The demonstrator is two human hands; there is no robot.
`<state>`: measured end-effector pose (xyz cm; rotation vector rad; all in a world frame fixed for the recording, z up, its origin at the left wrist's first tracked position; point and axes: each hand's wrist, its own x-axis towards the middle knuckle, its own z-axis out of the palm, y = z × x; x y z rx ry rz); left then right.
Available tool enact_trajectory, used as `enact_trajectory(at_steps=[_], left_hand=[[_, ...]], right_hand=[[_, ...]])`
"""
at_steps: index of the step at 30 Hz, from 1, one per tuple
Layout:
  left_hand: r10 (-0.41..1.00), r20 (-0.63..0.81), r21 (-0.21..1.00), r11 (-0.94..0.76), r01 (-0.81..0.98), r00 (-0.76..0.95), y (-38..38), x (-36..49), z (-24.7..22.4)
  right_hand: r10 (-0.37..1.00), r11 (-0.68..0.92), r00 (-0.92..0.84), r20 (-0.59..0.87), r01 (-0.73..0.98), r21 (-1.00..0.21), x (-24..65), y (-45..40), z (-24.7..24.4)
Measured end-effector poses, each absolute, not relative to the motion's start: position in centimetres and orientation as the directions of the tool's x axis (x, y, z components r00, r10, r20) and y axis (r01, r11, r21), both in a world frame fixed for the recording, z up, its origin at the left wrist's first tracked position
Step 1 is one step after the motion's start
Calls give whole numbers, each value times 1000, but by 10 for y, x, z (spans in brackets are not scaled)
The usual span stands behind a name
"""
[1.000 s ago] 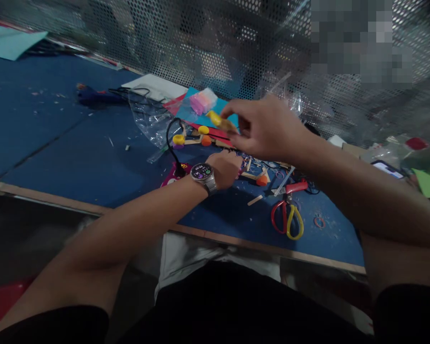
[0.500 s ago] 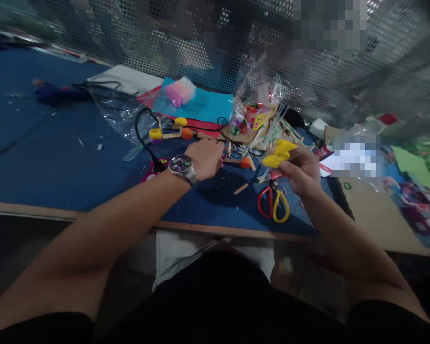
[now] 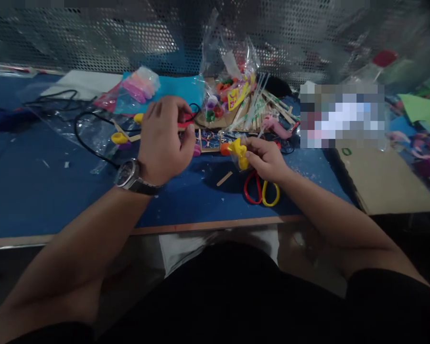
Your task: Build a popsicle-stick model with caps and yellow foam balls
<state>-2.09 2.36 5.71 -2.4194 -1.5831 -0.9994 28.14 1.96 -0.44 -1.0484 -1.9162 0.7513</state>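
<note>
From my end, the right hand (image 3: 267, 157) pinches the yellow pack (image 3: 239, 154) between thumb and fingers, clear wrap and all, held up above the table (image 3: 186, 205). The left hand (image 3: 166, 143) sits at nine o'clock from the pack, its thumb apart from the index finger; the other fingertips are hidden, so I can't tell whether it grips anything.

My first worry is the wrap: it looks slick, and the pinch is near one edge, so the pack could swivel or slip out. Its fall would probably end by the scissors (image 3: 261, 187) at five o'clock or the loose stick (image 3: 224, 178) at seven.

The orange disc (image 3: 225, 149) lies right at the pack's nine o'clock, seemingly on the stick frame (image 3: 210, 151). I can't tell if they touch, but a small sweep that way could knock the frame askew. At the left wrist's nine o'clock runs the black cord (image 3: 94, 154); I'd fear the watch (image 3: 126, 173) snagging it. At twelve, the cap bag (image 3: 232, 91) could spill if bumped, assuming its mouth isn't sealed.
</note>
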Motion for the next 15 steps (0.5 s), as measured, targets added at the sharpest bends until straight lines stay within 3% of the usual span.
enact_trajectory(at_steps=[2,5,10,15], left_hand=[[713,596,272,-612,742,370,21,-19,55],[662,510,254,-726,639,549,11,-10,51],[741,335,352,-672,652,582,-9,4,44],[699,223,389,-703,595,680,-9,9,35]], right_hand=[[875,462,-330,353,360,-810,277,17,-5],[873,457,-355,334,359,-813,271,13,-1],[846,497,-405,347,361,-789,267,6,3],[848,464,-436,302,333,-821,266,3,-2]])
